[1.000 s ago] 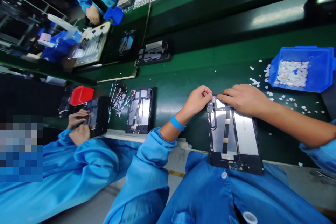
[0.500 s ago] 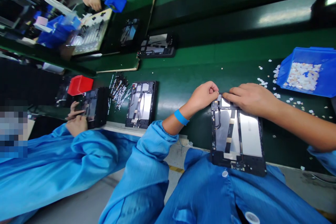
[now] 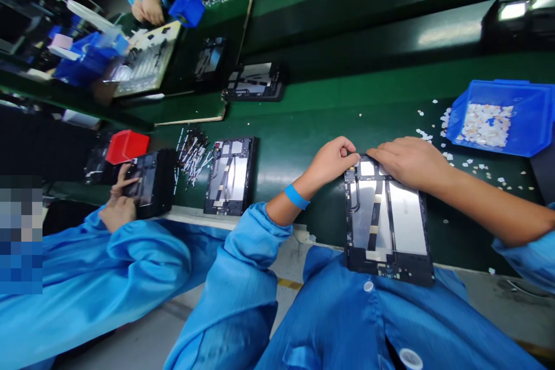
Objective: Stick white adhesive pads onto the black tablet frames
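Observation:
An opened tablet (image 3: 405, 222), its silvery inside and black ribbon cables showing, lies at the bench's front edge, its near end jutting over it. My left hand (image 3: 332, 161), with a blue band on the wrist, is at the tablet's upper left corner. Thumb and forefinger are pinched there; anything between them is too small to make out. Across the far edge, at the upper right, lies my right hand (image 3: 410, 163). Its fingers are bent together over that edge, gripping the tablet, and the fingertips are partly hidden.
A blue bin (image 3: 498, 124) of small white pieces stands right, with loose pieces (image 3: 468, 162) scattered beside it. Leftward lie another opened tablet (image 3: 229, 176) and a pile of thin strips (image 3: 193, 156). A co-worker's hands (image 3: 119, 202) work on a device (image 3: 154, 182) near a red bin (image 3: 128, 146).
The view has shifted slightly. My right hand's fingers have drawn closer together along the tablet's far edge, baring more white patch below. My left hand stays at the corner.

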The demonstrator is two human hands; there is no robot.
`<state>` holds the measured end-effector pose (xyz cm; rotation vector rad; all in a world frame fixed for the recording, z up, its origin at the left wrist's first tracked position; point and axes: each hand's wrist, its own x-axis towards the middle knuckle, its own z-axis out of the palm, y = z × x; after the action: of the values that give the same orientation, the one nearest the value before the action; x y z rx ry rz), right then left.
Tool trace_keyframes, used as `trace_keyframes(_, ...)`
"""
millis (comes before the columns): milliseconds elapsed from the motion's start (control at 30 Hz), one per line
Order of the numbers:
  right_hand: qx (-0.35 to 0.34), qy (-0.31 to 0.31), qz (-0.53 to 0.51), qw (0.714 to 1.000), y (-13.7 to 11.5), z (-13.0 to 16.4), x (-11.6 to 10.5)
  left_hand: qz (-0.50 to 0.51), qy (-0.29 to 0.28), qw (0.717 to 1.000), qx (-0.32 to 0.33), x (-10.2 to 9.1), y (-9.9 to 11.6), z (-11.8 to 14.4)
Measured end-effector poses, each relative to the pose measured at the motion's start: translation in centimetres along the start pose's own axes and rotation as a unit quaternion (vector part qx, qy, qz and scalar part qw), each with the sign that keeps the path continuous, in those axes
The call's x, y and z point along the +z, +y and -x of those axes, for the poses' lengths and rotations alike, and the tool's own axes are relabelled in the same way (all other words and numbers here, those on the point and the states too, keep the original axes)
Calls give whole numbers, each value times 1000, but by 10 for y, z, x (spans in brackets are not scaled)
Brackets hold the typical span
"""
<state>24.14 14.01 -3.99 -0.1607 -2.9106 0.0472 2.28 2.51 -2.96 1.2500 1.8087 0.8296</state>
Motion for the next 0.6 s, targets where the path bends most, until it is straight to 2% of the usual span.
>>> trace_keyframes(133,4,-3,-4,1000,0,-9,0,-21,-18,999,-16,2,5,-8)
trace_keyframes(200,34,18,-16,999,-2,-9,-7,-40,-3,999,-4,2,5,-3)
trace_keyframes(300,155,81,-57,983,-13,19,-26,-63,92,993,25,3,-2,28)
trace_keyframes(367,275,94,-102,951,-29,56,-37,-57,123,991,5,6,-10,64)
trace_keyframes(433,367,48,-153,916,-52,96,-41,-45,63,997,-21,12,-16,101)
trace_keyframes(500,375,-15,-226,899,-77,126,-38,-44,-19,999,-6,22,-14,130)
trace_keyframes(533,368,-43,-257,893,-89,134,-35,-46,-37,998,5,28,-10,140)
trace_keyframes(600,364,-62,-281,886,-108,141,-29,-48,-30,998,18,39,3,152)
